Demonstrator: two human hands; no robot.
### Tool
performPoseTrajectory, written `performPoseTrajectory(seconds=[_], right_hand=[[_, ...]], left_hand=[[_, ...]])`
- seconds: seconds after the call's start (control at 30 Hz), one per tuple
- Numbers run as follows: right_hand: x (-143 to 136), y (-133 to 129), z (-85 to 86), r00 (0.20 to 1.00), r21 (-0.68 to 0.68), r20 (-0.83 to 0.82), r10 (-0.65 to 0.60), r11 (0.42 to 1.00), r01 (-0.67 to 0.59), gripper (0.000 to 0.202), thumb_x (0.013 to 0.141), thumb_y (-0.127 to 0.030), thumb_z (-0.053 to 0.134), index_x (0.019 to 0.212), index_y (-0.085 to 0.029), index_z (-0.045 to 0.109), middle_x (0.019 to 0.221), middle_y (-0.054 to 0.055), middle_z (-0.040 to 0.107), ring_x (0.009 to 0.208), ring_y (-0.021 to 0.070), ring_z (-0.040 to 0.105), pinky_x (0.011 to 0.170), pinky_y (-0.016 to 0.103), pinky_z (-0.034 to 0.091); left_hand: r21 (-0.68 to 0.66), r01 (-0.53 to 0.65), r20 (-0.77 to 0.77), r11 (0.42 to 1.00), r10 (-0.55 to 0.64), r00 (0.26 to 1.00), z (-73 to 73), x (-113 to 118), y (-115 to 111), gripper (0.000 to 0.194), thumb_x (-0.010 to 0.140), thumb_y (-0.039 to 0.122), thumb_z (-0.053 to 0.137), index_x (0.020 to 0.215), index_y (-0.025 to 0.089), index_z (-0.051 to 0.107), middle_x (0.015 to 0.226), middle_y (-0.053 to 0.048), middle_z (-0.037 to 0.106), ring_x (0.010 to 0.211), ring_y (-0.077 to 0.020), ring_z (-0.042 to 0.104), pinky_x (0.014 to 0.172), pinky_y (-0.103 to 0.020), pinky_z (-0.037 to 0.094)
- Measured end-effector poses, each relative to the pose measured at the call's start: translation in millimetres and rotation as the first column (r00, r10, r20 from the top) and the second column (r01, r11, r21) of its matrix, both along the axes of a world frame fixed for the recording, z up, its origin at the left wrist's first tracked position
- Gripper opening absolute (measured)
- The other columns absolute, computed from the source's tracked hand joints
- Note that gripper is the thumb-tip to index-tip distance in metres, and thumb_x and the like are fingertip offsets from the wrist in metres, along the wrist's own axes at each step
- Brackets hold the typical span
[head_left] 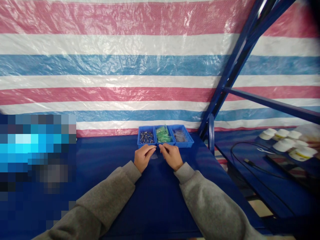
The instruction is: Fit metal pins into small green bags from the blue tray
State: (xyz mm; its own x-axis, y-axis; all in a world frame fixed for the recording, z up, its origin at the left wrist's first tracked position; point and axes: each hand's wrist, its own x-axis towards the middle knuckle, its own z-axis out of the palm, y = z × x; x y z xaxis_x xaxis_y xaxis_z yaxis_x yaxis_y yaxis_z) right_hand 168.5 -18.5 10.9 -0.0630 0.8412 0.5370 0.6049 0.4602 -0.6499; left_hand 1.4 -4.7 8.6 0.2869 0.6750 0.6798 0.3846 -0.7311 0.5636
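My left hand (143, 157) is closed in a pinch just in front of the bins. A small clear plastic bag (154, 155), faint against the blue, hangs at its fingertips. Close by on the right, my right hand (172, 156) is also pinched, its fingertips pointing at the left ones; anything in them is too small to make out. Beyond the hands stand three blue bins side by side: one with short dark and silver metal pieces (147, 137), one with green packets (163, 135), and one with clear plastic bags (179, 136).
The blue table (112, 150) backs onto a striped plastic sheet (150, 63). A blue metal frame (222, 83) rises on the right. Past it, a second table holds white rolls (302, 152) and a black cable (250, 162). The left side is pixelated.
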Motion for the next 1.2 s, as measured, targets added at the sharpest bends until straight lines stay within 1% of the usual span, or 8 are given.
performPoseTrajectory(seconds=[0.17, 0.33, 0.53, 0.63, 0.73, 0.87, 1.03, 1.2], right_hand=[[0.3, -0.3, -0.5, 0.999, -0.016, -0.047, 0.014, 1.000, -0.015, 0.036, 0.091, -0.040, 0.040, 0.070, -0.019, 0.060, 0.055, 0.001, 0.058, 0.052, 0.0140, 0.055, 0.054, 0.023, 0.041], [-0.2, -2.1, 1.0, 0.992, -0.028, -0.070, 0.104, 0.994, -0.106, 0.027, 0.089, -0.038, 0.044, 0.091, -0.019, 0.063, 0.066, 0.002, 0.062, 0.056, 0.0144, 0.057, 0.055, 0.024, 0.044], [-1.8, -3.2, -0.2, 0.984, -0.063, -0.042, 0.173, 0.983, -0.175, 0.026, 0.088, -0.039, 0.045, 0.081, -0.020, 0.061, 0.057, 0.000, 0.057, 0.050, 0.0134, 0.053, 0.053, 0.024, 0.043], [-1.0, -2.7, 0.4, 0.990, -0.064, -0.052, 0.127, 0.989, -0.130, 0.026, 0.089, -0.039, 0.043, 0.080, -0.020, 0.059, 0.055, -0.001, 0.055, 0.049, 0.0131, 0.053, 0.053, 0.023, 0.042], [0.7, -1.9, 1.9, 0.994, -0.054, -0.082, 0.070, 0.996, -0.075, 0.026, 0.091, -0.038, 0.040, 0.082, -0.020, 0.057, 0.055, -0.002, 0.054, 0.050, 0.0131, 0.053, 0.053, 0.023, 0.042], [1.0, -1.8, 2.3, 0.993, -0.057, -0.083, 0.078, 0.995, -0.083, 0.028, 0.091, -0.038, 0.040, 0.078, -0.020, 0.057, 0.055, -0.002, 0.054, 0.050, 0.0129, 0.053, 0.053, 0.022, 0.041], [-0.5, -2.8, 2.9, 0.993, -0.064, -0.060, 0.097, 0.993, -0.101, 0.026, 0.089, -0.040, 0.044, 0.082, -0.020, 0.059, 0.053, -0.003, 0.053, 0.048, 0.0121, 0.052, 0.052, 0.021, 0.040], [-0.7, -3.0, 2.8, 0.991, -0.051, -0.043, 0.126, 0.990, -0.128, 0.022, 0.089, -0.037, 0.045, 0.084, -0.021, 0.060, 0.055, -0.003, 0.053, 0.049, 0.0125, 0.052, 0.053, 0.022, 0.041]], left_hand=[[-0.073, -0.052, 0.063, 0.996, 0.056, 0.996, -4.3, 0.9, 2.1, 0.019, 0.083, 0.032, 0.056, 0.093, 0.016, 0.061, 0.072, -0.002, 0.065, 0.055, -0.0099, 0.057, 0.058, -0.021, 0.047], [-0.144, -0.009, 0.084, 0.990, 0.022, 0.996, -3.5, 1.4, 1.8, 0.020, 0.085, 0.034, 0.053, 0.094, 0.016, 0.055, 0.054, 0.005, 0.054, 0.047, -0.0078, 0.052, 0.053, -0.018, 0.043], [-0.146, -0.007, 0.084, 0.989, 0.019, 0.996, -4.0, 0.2, 1.7, 0.018, 0.087, 0.032, 0.050, 0.093, 0.017, 0.056, 0.055, 0.005, 0.054, 0.048, -0.0073, 0.051, 0.054, -0.018, 0.043], [-0.118, -0.013, 0.112, 0.993, 0.026, 0.993, -5.2, -0.1, 2.3, 0.019, 0.086, 0.031, 0.051, 0.097, 0.017, 0.059, 0.071, -0.001, 0.064, 0.061, -0.0103, 0.060, 0.062, -0.020, 0.049], [-0.070, -0.027, 0.113, 0.997, 0.034, 0.993, -4.1, -0.1, 3.1, 0.019, 0.083, 0.031, 0.056, 0.095, 0.017, 0.063, 0.087, -0.005, 0.068, 0.075, -0.0144, 0.064, 0.070, -0.024, 0.051], [-0.058, -0.058, 0.076, 0.997, 0.063, 0.995, -2.0, -0.4, 4.8, 0.018, 0.084, 0.032, 0.054, 0.083, 0.017, 0.065, 0.081, -0.005, 0.068, 0.071, -0.0144, 0.063, 0.067, -0.025, 0.050], [-0.076, -0.117, 0.044, 0.990, 0.121, 0.992, -1.4, -0.1, 6.4, 0.021, 0.086, 0.032, 0.050, 0.083, 0.017, 0.063, 0.077, -0.003, 0.066, 0.069, -0.0127, 0.060, 0.063, -0.022, 0.046], [-0.098, -0.151, -0.007, 0.984, 0.151, 0.988, -0.3, 0.0, 6.4, 0.028, 0.088, 0.033, 0.046, 0.070, 0.016, 0.060, 0.059, 0.001, 0.058, 0.054, -0.0094, 0.053, 0.055, -0.020, 0.041]])
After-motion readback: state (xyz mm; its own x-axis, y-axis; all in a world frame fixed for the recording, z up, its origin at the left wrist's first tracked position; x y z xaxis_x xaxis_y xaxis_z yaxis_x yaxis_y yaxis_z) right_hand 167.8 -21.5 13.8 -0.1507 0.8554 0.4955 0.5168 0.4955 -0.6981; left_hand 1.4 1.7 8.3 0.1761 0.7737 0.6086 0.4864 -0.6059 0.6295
